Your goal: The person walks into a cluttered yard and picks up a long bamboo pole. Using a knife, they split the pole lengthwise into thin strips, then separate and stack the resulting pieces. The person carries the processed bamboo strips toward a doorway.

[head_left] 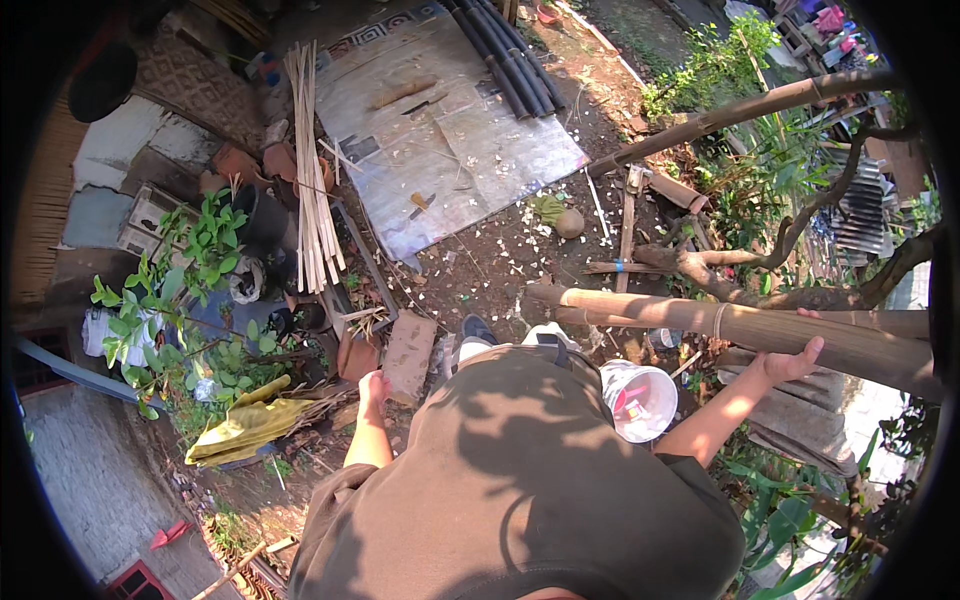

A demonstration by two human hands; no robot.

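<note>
A thick brown bamboo pole (660, 311) runs from in front of me out to the right edge of the view. My right hand (793, 362) reaches around it from the near side, thumb along its surface and fingertips showing over the far side. Beside it lies a second bamboo length, partly hidden behind the first. My left hand (374, 393) hangs at my left side with its fingers curled in, and no object shows in it. Closest to that hand is a reddish brick block (409, 357) on the ground.
A white bucket (640, 402) with small items stands by my right side. Ahead lies a pale sheet (440, 150) with shavings, dark poles (505, 60) and a blade (422, 203). Light strips (311, 180) lean at left. A curved branch (760, 115) crosses the right; yellow cloth (250, 425) lies left.
</note>
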